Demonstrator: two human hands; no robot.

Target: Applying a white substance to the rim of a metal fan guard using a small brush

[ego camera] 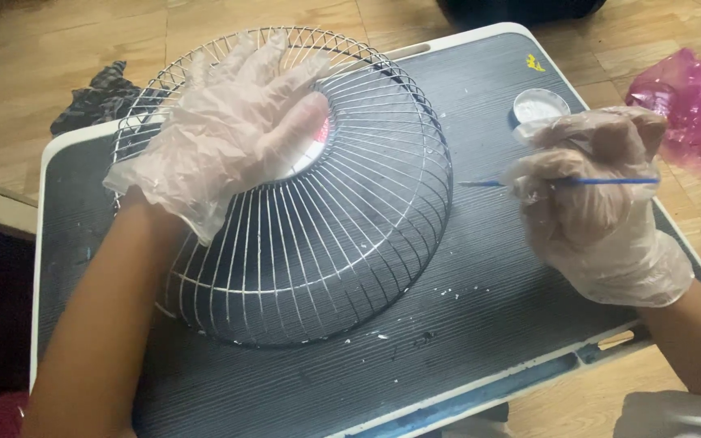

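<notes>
Resting dome-up on the dark table (480, 324), the wire fan guard (302, 243) looks light for its width and stiff enough to keep its shape, though the thin spokes would likely bend under a hard squeeze. Smooth metal wire under loose plastic gloves will probably be slippery, so the safest hold seems to be the solid centre hub or the thicker outer rim rather than any 1 spoke. The left hand (229, 122) lies spread flat over the top of the guard, fingers apart, palm pressing near the hub. The right hand (598, 195) is closed around a thin blue brush (561, 182), pinching it so the tip points left toward the guard without touching it.

The guard is silvery, with many fine spokes fanning from a round centre plate showing red and white, crossed by a few ring wires. White flecks dot the table around it. Just behind the right hand sits a small round pot of white paint (540, 105), and a crumpled pink bag (683, 101) lies on the wooden floor beyond.
</notes>
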